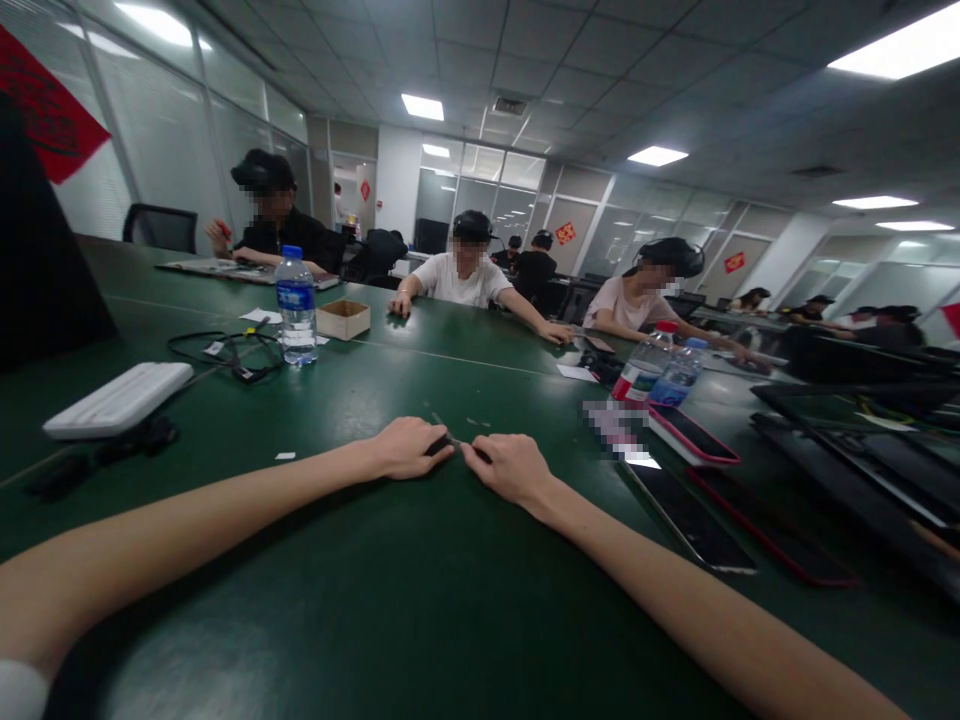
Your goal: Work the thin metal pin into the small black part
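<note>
Near the middle of the green table (360, 580), my left hand (411, 447) is closed around a small dark object (441, 444), only part of which shows. Just to its right, my right hand (511, 465) is also closed, with its fingers curled and a dark bit showing between them. A thin piece, too small to identify, lies between the fingertips of both hands. The hands are close together with a narrow gap, and both forearms rest low over the table.
A water bottle (297, 308), a small open box (343, 319), black cables (244, 355) and a white device (120, 400) lie to the left. Several phones (690, 515) and two bottles (645, 362) stand or lie at the right. People sit across the table.
</note>
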A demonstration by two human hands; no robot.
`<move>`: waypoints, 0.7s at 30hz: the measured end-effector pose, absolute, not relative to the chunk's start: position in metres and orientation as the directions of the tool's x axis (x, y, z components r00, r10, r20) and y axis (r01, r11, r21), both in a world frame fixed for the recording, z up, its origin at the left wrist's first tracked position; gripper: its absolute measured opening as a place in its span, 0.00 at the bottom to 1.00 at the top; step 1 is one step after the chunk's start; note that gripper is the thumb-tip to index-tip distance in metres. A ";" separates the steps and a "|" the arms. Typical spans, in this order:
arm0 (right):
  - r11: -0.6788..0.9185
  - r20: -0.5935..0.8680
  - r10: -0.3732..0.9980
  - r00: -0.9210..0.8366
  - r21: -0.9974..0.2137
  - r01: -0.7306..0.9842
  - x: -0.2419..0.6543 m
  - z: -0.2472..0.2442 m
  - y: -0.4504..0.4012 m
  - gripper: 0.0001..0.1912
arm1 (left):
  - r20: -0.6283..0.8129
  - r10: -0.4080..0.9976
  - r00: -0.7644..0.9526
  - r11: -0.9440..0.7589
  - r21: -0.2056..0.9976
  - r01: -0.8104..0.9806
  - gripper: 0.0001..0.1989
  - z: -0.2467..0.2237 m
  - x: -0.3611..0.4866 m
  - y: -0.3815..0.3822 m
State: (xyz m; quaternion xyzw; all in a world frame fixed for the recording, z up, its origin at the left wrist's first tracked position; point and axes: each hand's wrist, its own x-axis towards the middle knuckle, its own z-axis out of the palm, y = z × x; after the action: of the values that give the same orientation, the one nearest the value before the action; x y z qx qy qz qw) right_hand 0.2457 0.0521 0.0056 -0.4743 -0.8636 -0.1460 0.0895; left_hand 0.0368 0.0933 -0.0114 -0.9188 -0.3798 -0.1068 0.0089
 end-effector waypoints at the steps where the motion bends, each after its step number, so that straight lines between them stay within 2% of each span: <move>1: 0.492 0.295 0.801 -0.521 0.173 0.853 0.245 0.006 0.052 0.26 | 0.204 0.696 0.688 -0.711 0.062 0.701 0.22 -0.011 0.037 0.093; 21: 0.476 0.295 0.806 -0.514 0.194 0.858 0.243 0.006 0.051 0.27 | 0.191 0.713 0.675 -0.690 0.021 0.723 0.24 -0.011 0.035 0.096</move>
State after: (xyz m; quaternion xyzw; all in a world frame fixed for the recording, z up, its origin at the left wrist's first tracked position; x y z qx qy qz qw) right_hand 0.2429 0.0509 0.0061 -0.4863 -0.8551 -0.1601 0.0817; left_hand 0.0353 0.0962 -0.0108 -0.9147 -0.3925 -0.0924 0.0282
